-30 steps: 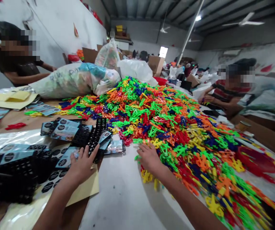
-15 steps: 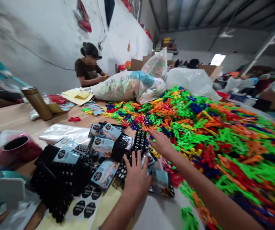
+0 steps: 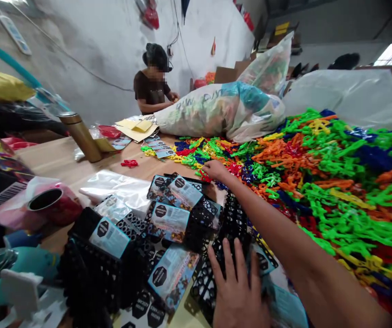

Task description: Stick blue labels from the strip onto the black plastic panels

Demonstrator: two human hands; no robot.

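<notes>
My left hand (image 3: 238, 289) lies flat with its fingers spread over a black perforated strip (image 3: 235, 218) and the packets beside it. Farther forward, my right hand (image 3: 215, 170) has its fingers bent together on a small red plastic piece (image 3: 204, 176) at the near edge of a heap of coloured plastic pieces (image 3: 339, 182). Left of my hands, blue-labelled packets (image 3: 169, 221) lie overlapping on black perforated sheets (image 3: 91, 269). Black octagonal stickers (image 3: 143, 306) show on a sheet below them.
A clear plastic bag (image 3: 115, 187), a gold flask (image 3: 81, 136) and a roll of tape (image 3: 50, 205) stand or lie to the left. A large filled sack (image 3: 212, 109) lies behind the heap. Across the table sits a co-worker (image 3: 153, 86) in a dark cap.
My right hand has reached forward and left, from beside the black strip to the heap's near edge, and its fingers have closed. The view has turned left; my left hand stays on the strip.
</notes>
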